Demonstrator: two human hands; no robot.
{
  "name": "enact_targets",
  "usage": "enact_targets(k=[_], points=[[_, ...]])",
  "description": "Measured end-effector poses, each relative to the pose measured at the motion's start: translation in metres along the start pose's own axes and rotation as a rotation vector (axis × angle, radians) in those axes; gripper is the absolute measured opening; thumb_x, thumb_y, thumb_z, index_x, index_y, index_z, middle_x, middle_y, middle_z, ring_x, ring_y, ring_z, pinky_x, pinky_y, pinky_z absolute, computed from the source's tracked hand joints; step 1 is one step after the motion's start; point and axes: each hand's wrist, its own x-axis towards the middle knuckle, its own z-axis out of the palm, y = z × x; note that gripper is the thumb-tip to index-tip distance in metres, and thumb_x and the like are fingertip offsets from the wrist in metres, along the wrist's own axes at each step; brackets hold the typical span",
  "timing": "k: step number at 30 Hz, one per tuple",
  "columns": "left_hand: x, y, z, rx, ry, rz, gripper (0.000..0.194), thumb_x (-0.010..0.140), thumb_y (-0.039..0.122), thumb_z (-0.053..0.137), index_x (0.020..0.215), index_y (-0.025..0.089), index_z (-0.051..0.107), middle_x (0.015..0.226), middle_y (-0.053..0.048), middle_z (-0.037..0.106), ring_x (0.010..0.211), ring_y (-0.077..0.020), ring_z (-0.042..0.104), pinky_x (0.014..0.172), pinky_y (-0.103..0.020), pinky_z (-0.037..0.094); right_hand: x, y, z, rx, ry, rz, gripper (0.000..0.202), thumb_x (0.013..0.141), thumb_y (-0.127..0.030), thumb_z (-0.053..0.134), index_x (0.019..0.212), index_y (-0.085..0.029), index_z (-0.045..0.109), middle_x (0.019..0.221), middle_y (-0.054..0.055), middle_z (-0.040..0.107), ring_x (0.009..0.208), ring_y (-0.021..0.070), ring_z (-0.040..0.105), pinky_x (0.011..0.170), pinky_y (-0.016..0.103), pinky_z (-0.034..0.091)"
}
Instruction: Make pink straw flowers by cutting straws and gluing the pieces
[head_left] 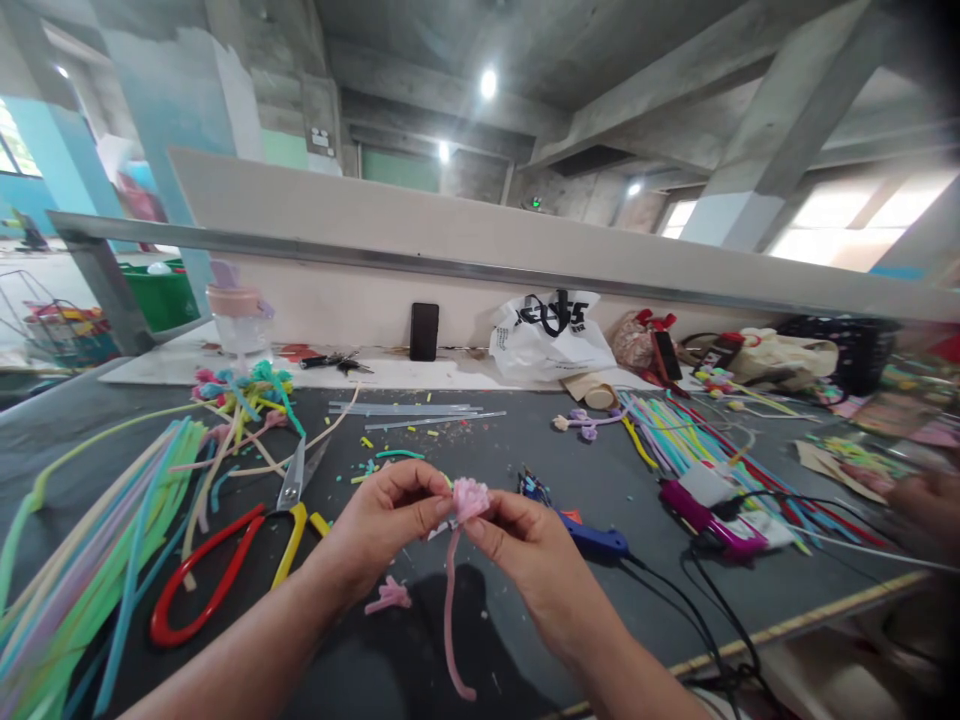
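Between my two hands, above the dark tabletop, is a pink pipe-cleaner flower (471,498) with a long pink stem (450,620) hanging down. My left hand (397,515) pinches the flower head from the left, thumb against fingers. On the other side, my right hand (517,545) pinches it low, near the top of the stem. A smaller pink fuzzy piece (388,595) lies on the table below my left hand. Scissors with red and yellow handles (225,570) rest with blades apart left of my hands. Just right of my right hand is a blue glue gun (596,538).
Bundles of coloured pipe cleaners lie at left (142,510) and right (675,430). A magenta glue gun (701,515) and cables sit on the right. Behind are glue sticks (420,410), a phone (424,332) and a white bag (551,340). Another person's blurred hand (926,505) shows far right.
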Motion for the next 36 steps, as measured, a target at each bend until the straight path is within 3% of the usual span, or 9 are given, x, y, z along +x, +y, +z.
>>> enact_targets(k=[20,31,36], points=[[-0.001,0.0,0.008,0.075,-0.005,0.006,0.01,0.069,0.022,0.066,0.069,0.014,0.059,0.064,0.004,0.055,0.058,-0.0057,0.045,0.055,-0.017,0.034,0.001,0.003,-0.003,-0.222,0.074,0.007,0.02,0.071,-0.031,0.065,0.082,-0.017,0.072,0.071,0.0,0.065,0.066,0.0143,0.053,0.062,0.025,0.039],[0.0,-0.009,0.008,-0.112,0.014,0.015,0.012,0.073,0.023,0.063,0.076,0.016,0.054,0.059,0.005,0.051,0.055,-0.0075,0.046,0.054,-0.02,0.037,0.005,0.003,-0.008,0.062,0.007,-0.015,0.017,0.071,-0.028,0.068,0.085,-0.019,0.072,0.072,0.0,0.067,0.075,0.0151,0.057,0.074,0.026,0.041],[-0.001,-0.01,0.01,-0.108,-0.141,-0.12,0.02,0.073,0.031,0.064,0.08,0.014,0.057,0.066,0.0,0.056,0.06,-0.0092,0.05,0.058,-0.022,0.04,0.005,0.004,-0.007,0.147,0.064,-0.022,0.015,0.067,-0.028,0.072,0.078,-0.018,0.071,0.073,0.0,0.066,0.072,0.0139,0.055,0.073,0.026,0.041]])
